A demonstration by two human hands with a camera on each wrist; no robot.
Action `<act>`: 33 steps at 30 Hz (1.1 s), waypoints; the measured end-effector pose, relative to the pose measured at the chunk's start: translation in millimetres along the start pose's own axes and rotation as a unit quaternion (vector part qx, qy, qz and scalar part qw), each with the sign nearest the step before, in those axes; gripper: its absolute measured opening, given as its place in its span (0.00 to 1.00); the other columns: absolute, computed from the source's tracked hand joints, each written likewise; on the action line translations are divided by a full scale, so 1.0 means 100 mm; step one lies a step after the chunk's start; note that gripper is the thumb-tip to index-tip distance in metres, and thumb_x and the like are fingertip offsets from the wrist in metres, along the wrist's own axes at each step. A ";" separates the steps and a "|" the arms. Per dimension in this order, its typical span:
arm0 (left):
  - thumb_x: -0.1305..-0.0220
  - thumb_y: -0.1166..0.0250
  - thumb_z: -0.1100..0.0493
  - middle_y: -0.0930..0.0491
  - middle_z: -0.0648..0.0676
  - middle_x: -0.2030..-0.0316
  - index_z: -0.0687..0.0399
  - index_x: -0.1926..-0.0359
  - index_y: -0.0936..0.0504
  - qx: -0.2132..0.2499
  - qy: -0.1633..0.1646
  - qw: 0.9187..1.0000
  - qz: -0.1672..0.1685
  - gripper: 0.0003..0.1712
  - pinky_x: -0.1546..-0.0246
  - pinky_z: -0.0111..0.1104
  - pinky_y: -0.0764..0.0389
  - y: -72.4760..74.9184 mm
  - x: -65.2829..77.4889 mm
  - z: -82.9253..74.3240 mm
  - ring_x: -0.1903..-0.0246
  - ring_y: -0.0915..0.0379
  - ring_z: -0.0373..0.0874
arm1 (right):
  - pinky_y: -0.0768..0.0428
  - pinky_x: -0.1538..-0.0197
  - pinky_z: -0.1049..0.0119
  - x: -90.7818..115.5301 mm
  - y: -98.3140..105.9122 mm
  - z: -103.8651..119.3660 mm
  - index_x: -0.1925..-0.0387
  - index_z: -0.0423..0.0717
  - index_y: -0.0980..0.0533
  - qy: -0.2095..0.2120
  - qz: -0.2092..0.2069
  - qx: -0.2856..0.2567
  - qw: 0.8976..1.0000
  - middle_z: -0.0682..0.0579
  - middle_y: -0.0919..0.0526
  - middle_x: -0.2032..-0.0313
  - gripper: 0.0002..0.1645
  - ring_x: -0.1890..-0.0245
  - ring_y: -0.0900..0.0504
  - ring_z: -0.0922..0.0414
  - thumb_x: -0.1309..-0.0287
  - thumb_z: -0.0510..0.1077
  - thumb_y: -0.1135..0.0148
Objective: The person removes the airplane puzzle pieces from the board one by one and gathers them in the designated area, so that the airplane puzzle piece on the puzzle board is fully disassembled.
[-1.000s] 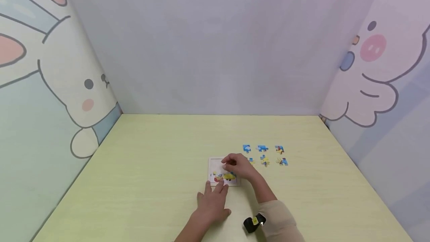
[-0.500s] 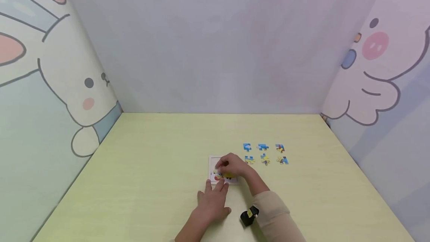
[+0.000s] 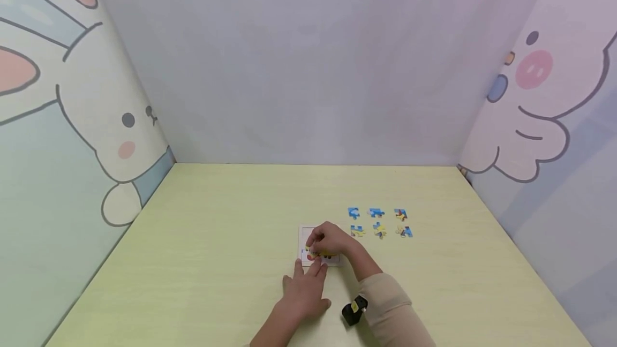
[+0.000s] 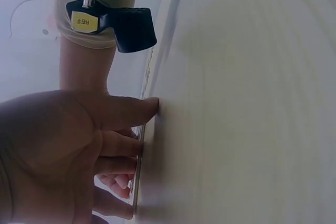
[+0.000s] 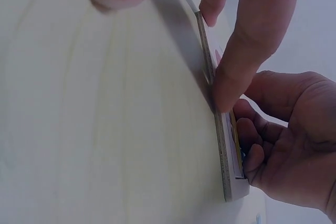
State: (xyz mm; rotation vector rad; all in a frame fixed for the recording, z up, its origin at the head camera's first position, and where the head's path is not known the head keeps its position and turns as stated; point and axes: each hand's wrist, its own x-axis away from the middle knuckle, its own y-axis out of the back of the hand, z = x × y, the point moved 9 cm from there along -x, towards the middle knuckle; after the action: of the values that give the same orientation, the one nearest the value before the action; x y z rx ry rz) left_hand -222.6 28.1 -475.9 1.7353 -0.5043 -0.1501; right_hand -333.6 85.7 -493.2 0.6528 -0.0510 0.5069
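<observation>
A small square jigsaw tray (image 3: 301,235) with a pale rim lies on the table, a row of picture pieces along its near side. My left hand (image 3: 305,294) lies at the near edge with fingers spread, several fingertips on the rim; in the left wrist view its thumb (image 4: 131,111) sticks out to the side. My right hand (image 3: 331,240) reaches over the tray from the right, fingers curled, and pinches at a puzzle piece (image 3: 310,256) on the left of that row. In the right wrist view the left fingers hide the right thumb and fingertip ends.
Several loose blue and yellow puzzle pieces (image 3: 379,230) lie in two rows to the right of the tray. A black wrist camera (image 3: 354,310) hangs at the right sleeve. Cartoon-printed walls (image 3: 313,68) close off the pale table (image 3: 217,229) at the back and sides.
My right hand has shifted left and a little lower over the tray, uncovering a loose piece on the right. The left hand stays where it was.
</observation>
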 end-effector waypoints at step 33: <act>0.46 0.27 0.41 0.31 0.52 0.31 0.52 0.33 0.26 0.002 -0.007 1.000 0.001 0.42 0.54 0.64 0.26 -0.03 -0.03 0.01 0.34 0.39 0.70 | 0.28 0.68 0.67 0.04 0.10 -0.03 0.62 0.38 0.20 0.028 -0.073 -0.122 0.989 0.52 0.22 0.74 0.05 0.73 0.28 0.58 0.41 0.34 0.37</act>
State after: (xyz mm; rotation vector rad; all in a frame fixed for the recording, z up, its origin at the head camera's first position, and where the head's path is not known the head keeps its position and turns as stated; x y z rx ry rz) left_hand -225.0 28.7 -479.7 1.7389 -0.5164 -0.1609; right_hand -335.3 96.3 -489.0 0.3982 -0.0125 0.3696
